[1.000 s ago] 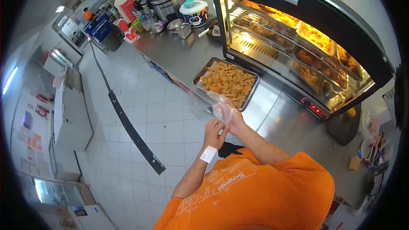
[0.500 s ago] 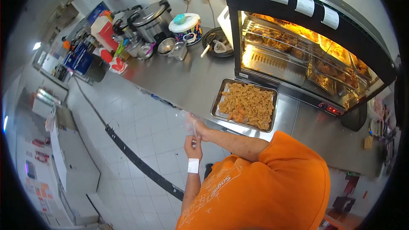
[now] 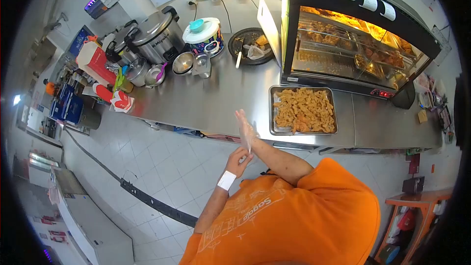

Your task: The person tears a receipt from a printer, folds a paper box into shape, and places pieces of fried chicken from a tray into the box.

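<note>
My right hand (image 3: 245,126) is raised upright in front of the steel counter (image 3: 206,100), fingers stretched out, with a thin clear plastic glove (image 3: 247,135) over it. My left hand (image 3: 238,157), with a white band on its wrist, pinches the glove's cuff at my right wrist. A metal tray (image 3: 271,113) heaped with golden fried pieces lies on the counter just right of my right hand.
A lit heated display cabinet (image 3: 353,29) with fried food stands behind the tray. At the counter's back left are a rice cooker (image 3: 156,30), a lidded patterned pot (image 3: 203,34), small metal bowls (image 3: 182,63) and a dark plate (image 3: 250,44). White tiled floor (image 3: 162,172) lies below.
The view has swung right along the counter. My right hand has risen and straightened its fingers inside the glove, while my left hand has shifted down to the glove's cuff.
</note>
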A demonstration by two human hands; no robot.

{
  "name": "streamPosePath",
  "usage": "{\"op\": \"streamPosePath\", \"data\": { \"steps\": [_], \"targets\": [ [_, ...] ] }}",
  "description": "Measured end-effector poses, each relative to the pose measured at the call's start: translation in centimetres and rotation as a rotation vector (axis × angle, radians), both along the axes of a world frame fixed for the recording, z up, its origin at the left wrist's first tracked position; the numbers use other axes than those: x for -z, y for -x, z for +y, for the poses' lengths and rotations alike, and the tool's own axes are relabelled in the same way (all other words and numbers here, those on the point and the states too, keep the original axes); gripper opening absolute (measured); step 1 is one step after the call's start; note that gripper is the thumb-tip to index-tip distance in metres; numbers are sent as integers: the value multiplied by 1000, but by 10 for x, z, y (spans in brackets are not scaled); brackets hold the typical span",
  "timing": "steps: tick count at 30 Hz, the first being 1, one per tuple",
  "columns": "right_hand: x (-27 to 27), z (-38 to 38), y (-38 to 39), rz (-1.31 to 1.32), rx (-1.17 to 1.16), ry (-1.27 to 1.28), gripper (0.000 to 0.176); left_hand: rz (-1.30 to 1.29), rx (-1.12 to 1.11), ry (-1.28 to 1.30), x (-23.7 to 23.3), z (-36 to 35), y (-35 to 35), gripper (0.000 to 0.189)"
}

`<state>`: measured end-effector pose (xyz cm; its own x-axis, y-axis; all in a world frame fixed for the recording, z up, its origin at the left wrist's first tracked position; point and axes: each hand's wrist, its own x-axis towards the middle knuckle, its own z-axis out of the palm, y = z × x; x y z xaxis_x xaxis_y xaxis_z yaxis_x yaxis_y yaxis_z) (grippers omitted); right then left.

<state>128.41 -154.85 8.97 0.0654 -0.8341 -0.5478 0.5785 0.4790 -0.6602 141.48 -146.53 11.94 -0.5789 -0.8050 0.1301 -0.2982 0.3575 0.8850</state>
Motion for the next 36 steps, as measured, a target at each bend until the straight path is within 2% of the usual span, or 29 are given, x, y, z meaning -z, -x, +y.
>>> {"op": "streamPosePath", "data": {
  "steps": [2, 4, 5, 6, 7, 9, 10, 12, 13, 14, 15, 16, 17, 18, 19, 23, 26, 27, 28, 29, 30, 31, 32, 33, 34, 36],
  "targets": [
    [2, 4, 5, 25, 83, 30, 64, -24, 102, -21, 5, -15, -6, 15],
    [46, -14, 25, 156, 107, 55, 50, -11, 198, -58, 11, -32, -4, 14],
    [82, -36, 38, 186, 278, 107, 29, -3, 237, -87, 13, -41, -3, 13],
    [45, -42, 58, 531, 246, 66, 24, 9, 260, -133, 17, -48, -2, 13],
    [29, -59, 78, 550, 301, 61, 24, 25, 276, -179, 20, -57, -4, 13],
    [-40, -97, 110, 835, 273, -22, 25, 15, 236, -303, 30, -78, -9, 16],
    [1, -139, 145, 926, 261, 221, 32, 59, 190, -352, 38, -88, -16, 17],
    [-65, -192, 176, 1552, 116, 318, 50, 77, 97, -411, 41, -110, -35, 21],
    [-97, -222, 185, 1705, 90, 189, 53, 85, 10, -411, 39, -123, -48, 22],
    [-120, -244, 194, 1627, 215, 153, 58, 87, -72, -412, 37, -133, -65, 22],
    [-105, -298, 226, 1610, 428, 167, 62, 86, -154, -413, 37, -141, -83, 22],
    [-145, -310, 225, 1516, 506, 208, 66, 110, -238, -435, 44, -149, -103, 23],
    [-139, -349, 250, 1517, 490, 231, 63, 133, -320, -454, 54, -158, -125, 23],
    [-90, -422, 305, 1515, 517, 184, 50, 131, -409, -440, 62, -163, -145, 22],
    [-82, -446, 325, 1502, 446, 157, 47, 132, -496, -430, 68, -165, -165, 21],
    [-52, -473, 379, 1663, 247, 175, 36, 200, -750, -549, 63, -172, -220, 18],
    [22, -479, 483, 2094, 143, 460, 29, 241, -828, -624, 54, -184, -249, 18],
    [-44, -428, 410, 1404, 383, 115, 32, 231, -816, -619, 57, -197, -262, 18],
    [-121, -347, 323, 1194, 503, 374, 41, 220, -806, -619, 63, -208, -275, 19],
    [-162, -304, 277, 1361, 584, 147, 49, 204, -796, -624, 67, -216, -290, 20],
    [-225, -256, 213, 1137, 575, 45, 53, 184, -786, -635, 69, -228, -303, 20],
    [-253, -224, 168, 984, 698, 103, 53, 163, -772, -644, 69, -246, -314, 20],
    [-267, -200, 136, 826, 822, 168, 54, 148, -756, -646, 68, -267, -320, 21],
    [-270, -179, 115, 874, 949, 196, 54, 144, -723, -640, 65, -287, -324, 21],
    [-279, -161, 102, 830, 853, 226, 42, 136, -689, -633, 60, -305, -330, 21],
    [-275, -130, 85, 819, 706, 197, 36, 110, -624, -619, 53, -349, -337, 22]
  ]
}}
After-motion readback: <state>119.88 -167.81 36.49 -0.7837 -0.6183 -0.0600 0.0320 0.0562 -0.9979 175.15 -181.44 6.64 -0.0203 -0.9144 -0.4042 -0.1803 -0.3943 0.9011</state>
